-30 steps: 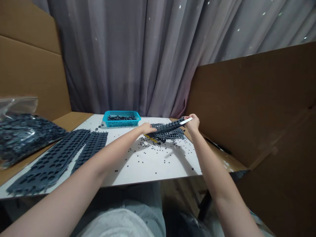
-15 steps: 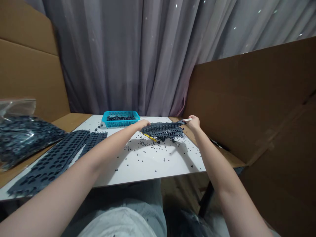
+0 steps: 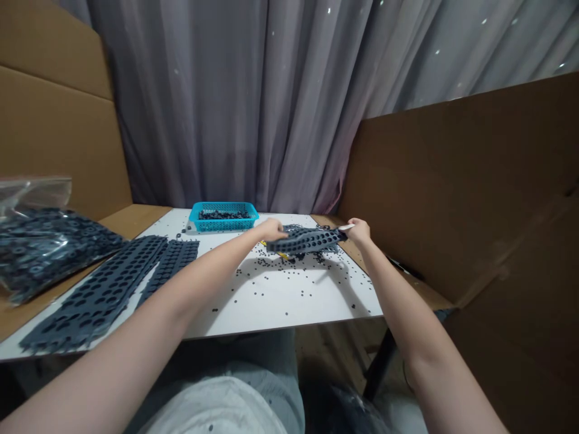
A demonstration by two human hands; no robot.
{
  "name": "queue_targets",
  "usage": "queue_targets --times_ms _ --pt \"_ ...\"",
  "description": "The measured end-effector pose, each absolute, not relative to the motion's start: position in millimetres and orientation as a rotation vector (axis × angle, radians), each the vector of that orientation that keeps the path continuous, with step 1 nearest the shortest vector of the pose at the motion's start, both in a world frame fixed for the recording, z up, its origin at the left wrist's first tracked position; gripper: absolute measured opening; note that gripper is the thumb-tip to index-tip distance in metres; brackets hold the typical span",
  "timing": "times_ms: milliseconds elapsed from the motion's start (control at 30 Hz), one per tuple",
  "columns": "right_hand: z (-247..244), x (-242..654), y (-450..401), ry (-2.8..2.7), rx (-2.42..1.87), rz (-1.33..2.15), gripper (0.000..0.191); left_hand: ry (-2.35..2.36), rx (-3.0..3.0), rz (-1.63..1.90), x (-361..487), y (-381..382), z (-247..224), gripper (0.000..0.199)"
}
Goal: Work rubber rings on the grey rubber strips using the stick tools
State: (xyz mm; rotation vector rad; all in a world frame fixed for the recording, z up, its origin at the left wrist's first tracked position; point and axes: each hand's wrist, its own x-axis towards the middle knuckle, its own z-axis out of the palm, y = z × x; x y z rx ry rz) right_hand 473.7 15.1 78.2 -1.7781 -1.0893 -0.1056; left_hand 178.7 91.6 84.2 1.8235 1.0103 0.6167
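Observation:
A dark grey perforated sheet (image 3: 307, 240) is held up over the far right part of the white table. My left hand (image 3: 272, 230) grips its left end. At the right end is my right hand (image 3: 358, 230), closed round a pale, thin piece that touches the sheet. Behind the raised sheet, more perforated material shows in part. A yellow strip (image 3: 282, 255) pokes out below it. Small dark discs (image 3: 306, 293) lie scattered over the table under and in front of the sheet.
Two perforated strips (image 3: 102, 283) lie at the left. Beside them stands a clear bag of dark rings (image 3: 49, 244). A blue basket (image 3: 224, 225) holds small dark pieces at the back. Cardboard walls (image 3: 452, 193) rise on both sides, and a grey curtain (image 3: 217, 108) hangs behind.
The held sheet has tilted, so its rows of holes now face me more. My left hand has shifted slightly right, and my right hand is slightly lower.

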Motion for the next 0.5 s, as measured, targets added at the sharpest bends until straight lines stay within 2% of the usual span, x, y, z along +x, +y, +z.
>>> queue_targets --times_ms 267,500 --pt "67.8 458.6 16.6 -1.186 -1.867 -0.025 0.019 1.016 1.787 0.607 177.2 88.8 87.5 0.032" --pt "55.2 446.3 22.9 -1.233 -1.784 -0.057 0.018 0.967 1.849 0.638 165.6 89.3 91.6 0.032"
